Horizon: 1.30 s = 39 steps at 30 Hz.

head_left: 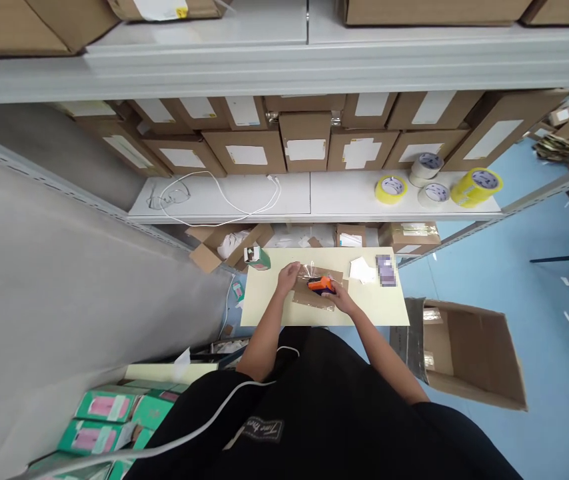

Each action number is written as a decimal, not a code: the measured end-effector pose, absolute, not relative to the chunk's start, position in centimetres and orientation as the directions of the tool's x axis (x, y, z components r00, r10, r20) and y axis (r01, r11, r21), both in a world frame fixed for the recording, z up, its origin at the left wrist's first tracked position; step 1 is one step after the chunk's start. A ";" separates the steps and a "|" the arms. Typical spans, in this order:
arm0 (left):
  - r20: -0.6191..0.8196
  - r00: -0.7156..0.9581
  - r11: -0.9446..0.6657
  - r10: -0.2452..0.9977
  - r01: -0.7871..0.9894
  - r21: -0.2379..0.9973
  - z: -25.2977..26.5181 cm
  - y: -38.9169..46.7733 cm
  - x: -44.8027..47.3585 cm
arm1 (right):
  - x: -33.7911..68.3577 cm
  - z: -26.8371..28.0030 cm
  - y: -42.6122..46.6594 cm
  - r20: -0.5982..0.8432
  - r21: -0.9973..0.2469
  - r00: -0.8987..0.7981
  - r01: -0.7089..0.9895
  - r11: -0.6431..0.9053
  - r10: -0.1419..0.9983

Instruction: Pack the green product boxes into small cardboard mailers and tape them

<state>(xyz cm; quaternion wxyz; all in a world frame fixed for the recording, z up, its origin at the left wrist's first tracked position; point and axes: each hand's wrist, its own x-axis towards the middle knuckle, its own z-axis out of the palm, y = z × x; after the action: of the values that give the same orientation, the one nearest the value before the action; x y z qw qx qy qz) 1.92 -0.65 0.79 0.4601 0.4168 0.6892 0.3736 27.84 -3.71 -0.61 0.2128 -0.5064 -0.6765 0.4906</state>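
On the pale yellow table (pixel 274 313) lies a flat brown cardboard piece (pixel 309 297) with shiny clear plastic film or tape along its edges. My left hand (pixel 288 276) is closed at its upper left corner, the fingertips pinching the edge. My right hand (pixel 342 297) grips an orange and dark blue hand tool (pixel 320 285) over the middle of the cardboard; its exact kind is too small to make out. Beyond my left hand, a small green box (pixel 257 258) stands at the far left corner. White papers (pixel 362 270) and a purple pack (pixel 386 271) lie to the right.
A shelf (pixel 344 193) behind the table holds a white cable (pixel 214 180), yellow tape rolls (pixel 391 189) and white tape rolls (pixel 433 194). Cardboard boxes (pixel 247 150) line its back. A large open carton (pixel 474 347) stands right; green boxes (pixel 109 407) are stacked lower left.
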 end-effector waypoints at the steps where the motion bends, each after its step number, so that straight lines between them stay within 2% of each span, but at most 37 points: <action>1: -0.328 -0.174 0.358 0.929 0.190 0.914 1.3 -0.4 2.1 | 27.9 -0.4 -3.5 -0.221 -0.894 -0.412 0.449 -0.015 0.884; 4: -0.321 -0.001 0.320 0.947 0.092 0.943 2.9 0.5 2.6 | 28.3 0.4 -2.7 -0.249 -0.936 -0.482 0.342 -0.081 0.840; 6: -0.299 0.030 0.295 0.954 0.084 0.952 3.7 1.0 2.7 | 28.7 1.1 -2.0 -0.262 -0.946 -0.517 0.306 -0.110 0.815; 11: -0.244 -0.103 0.254 0.964 0.095 0.963 5.1 0.7 2.4 | 29.5 2.4 -0.6 -0.323 -0.919 -0.492 0.367 -0.144 0.809; 18: -0.249 -0.270 0.278 0.930 0.076 0.958 4.0 -0.7 1.5 | 30.2 2.2 -0.4 -0.286 -0.929 -0.465 0.349 -0.124 0.838; 22: -0.335 -0.346 0.366 0.876 0.027 0.930 2.4 -1.0 0.2 | 30.4 2.3 0.0 -0.293 -0.926 -0.490 0.359 -0.117 0.821; 27: -0.477 -0.469 0.504 0.743 -0.077 0.860 0.3 -1.3 -0.7 | 28.3 2.8 0.6 -0.280 -0.909 -0.511 0.414 -0.053 0.813; 33: -0.603 -0.465 0.626 0.648 -0.124 0.770 -1.7 -1.9 -2.0 | 26.2 2.4 1.2 -0.289 -0.861 -0.535 0.508 0.029 0.794; 39: -0.640 -0.430 0.629 0.637 -0.191 0.754 -2.9 -1.5 -2.0 | 26.4 2.5 1.6 -0.327 -0.861 -0.527 0.509 -0.018 0.784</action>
<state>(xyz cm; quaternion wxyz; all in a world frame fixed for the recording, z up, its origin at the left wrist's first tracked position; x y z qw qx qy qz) -1.95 -1.52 -2.95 0.5124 0.1500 0.7429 0.4037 26.39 1.55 2.53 0.1283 -0.4691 -0.6890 0.5373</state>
